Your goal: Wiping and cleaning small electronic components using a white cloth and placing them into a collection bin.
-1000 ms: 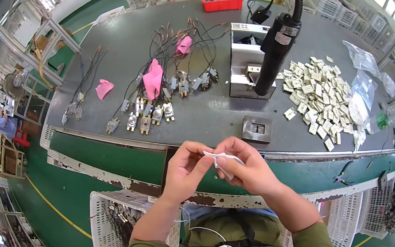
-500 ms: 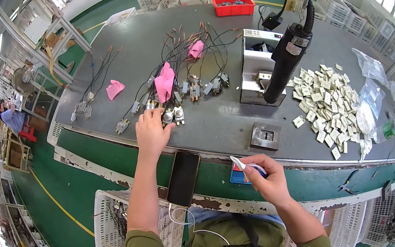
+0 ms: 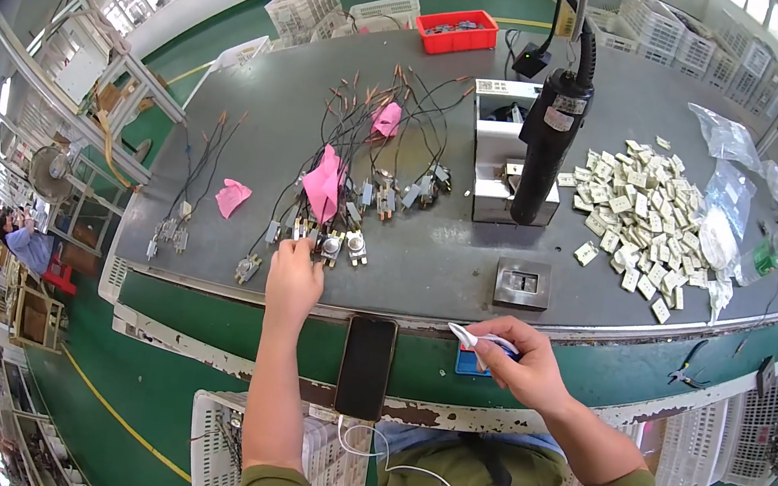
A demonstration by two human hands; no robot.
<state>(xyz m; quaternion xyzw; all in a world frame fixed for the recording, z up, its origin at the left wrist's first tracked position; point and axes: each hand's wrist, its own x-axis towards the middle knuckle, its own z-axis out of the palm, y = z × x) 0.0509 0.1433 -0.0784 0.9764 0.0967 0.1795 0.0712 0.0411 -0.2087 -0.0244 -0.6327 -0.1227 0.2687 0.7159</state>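
- Left hand point(image 3: 295, 280): stretched forward, fingers curled down at silver-and-grey metal components point(image 3: 331, 245), beyond and left of the black rectangular phone point(image 3: 365, 367); cannot tell whether gripping.
- Right hand point(image 3: 531, 367): angled inward, right of the phone, pinching a thin white folded piece point(image 3: 465, 335).

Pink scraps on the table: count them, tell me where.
3: a left scrap, a middle scrap beyond the left hand, a far scrap behind, rightward. Others may be hidden.

The bare left hand point(image 3: 295, 278) is pointing forward, forearm point(image 3: 280, 392) straight; the bare right hand point(image 3: 531, 364) is holding its fingers point(image 3: 517, 334) pinched.
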